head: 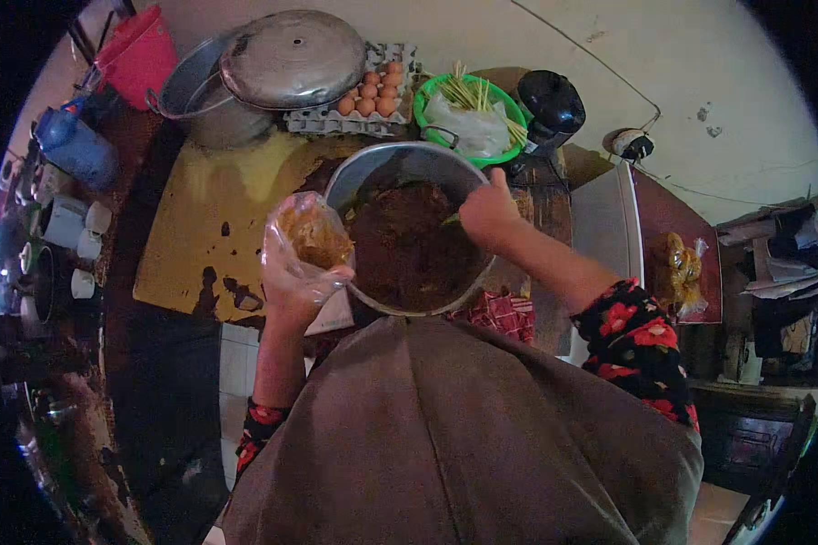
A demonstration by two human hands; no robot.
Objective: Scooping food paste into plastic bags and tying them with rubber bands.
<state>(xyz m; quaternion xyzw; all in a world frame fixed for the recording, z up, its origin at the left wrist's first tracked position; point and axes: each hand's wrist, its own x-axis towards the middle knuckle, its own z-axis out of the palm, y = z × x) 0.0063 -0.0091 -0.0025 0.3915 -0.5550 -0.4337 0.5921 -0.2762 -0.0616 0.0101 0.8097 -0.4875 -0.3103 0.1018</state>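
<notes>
A deep metal pot stands on the table before me, with a dark brown food mass inside. My left hand is at the pot's left side and holds a clear plastic bag with orange-brown food in it, its mouth spread open. My right hand is closed at the pot's right rim, thumb up. A short greenish piece shows at its fingers over the pot; it looks like part of a utensil, but most of it is hidden. Below the right rim lies a red checked cloth.
Behind the pot stand a green basket with a plastic bag and thin stalks, an egg tray with several brown eggs, and a large pot with a metal lid. Cups and a blue jug are at left; filled bags at right.
</notes>
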